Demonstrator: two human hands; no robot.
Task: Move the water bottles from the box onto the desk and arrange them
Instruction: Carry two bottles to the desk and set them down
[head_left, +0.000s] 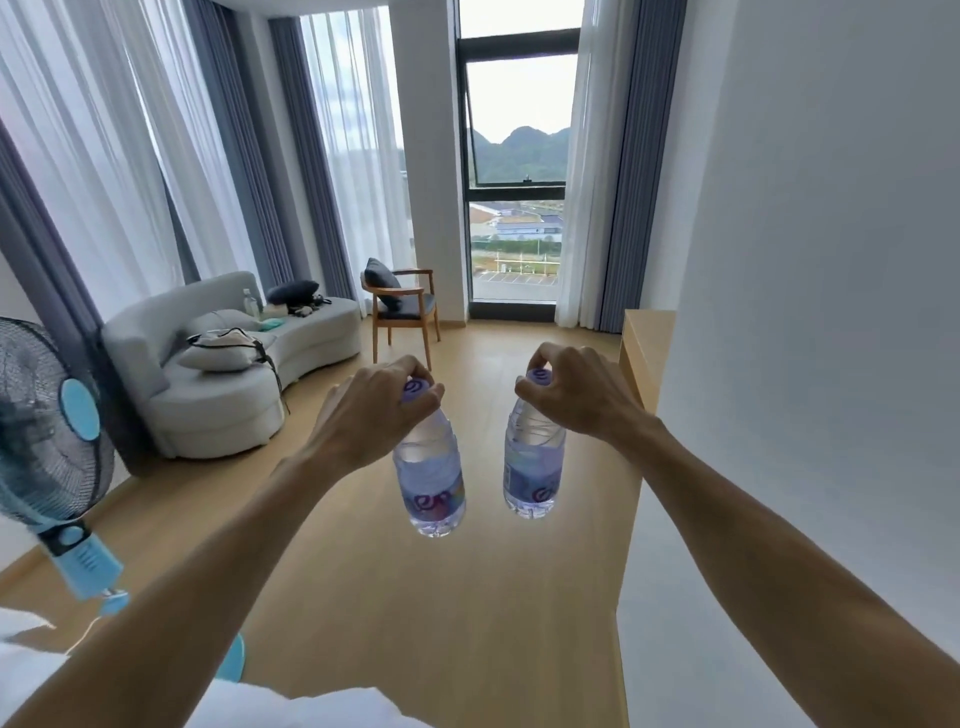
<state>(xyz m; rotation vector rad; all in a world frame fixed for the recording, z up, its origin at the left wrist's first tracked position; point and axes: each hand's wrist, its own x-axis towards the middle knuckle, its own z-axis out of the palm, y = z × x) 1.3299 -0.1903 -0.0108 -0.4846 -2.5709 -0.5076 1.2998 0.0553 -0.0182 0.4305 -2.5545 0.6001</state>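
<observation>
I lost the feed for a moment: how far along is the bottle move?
Done: nothing confirmed; neither the box nor any placed bottles are in view. In hand: the left hand holds one water bottle by its cap, the right hand another bottle, both hanging over the floor. Left: setting them down, perhaps on the wooden surface at right, and arranging them.

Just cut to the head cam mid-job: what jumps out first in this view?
Two water bottles hang in mid-air at centre frame: the left hand pinches the left bottle by its purple cap, and the right hand does the same with the right bottle. Behind them, a tall window shows green hills; a blue fan stands at far left.
</observation>
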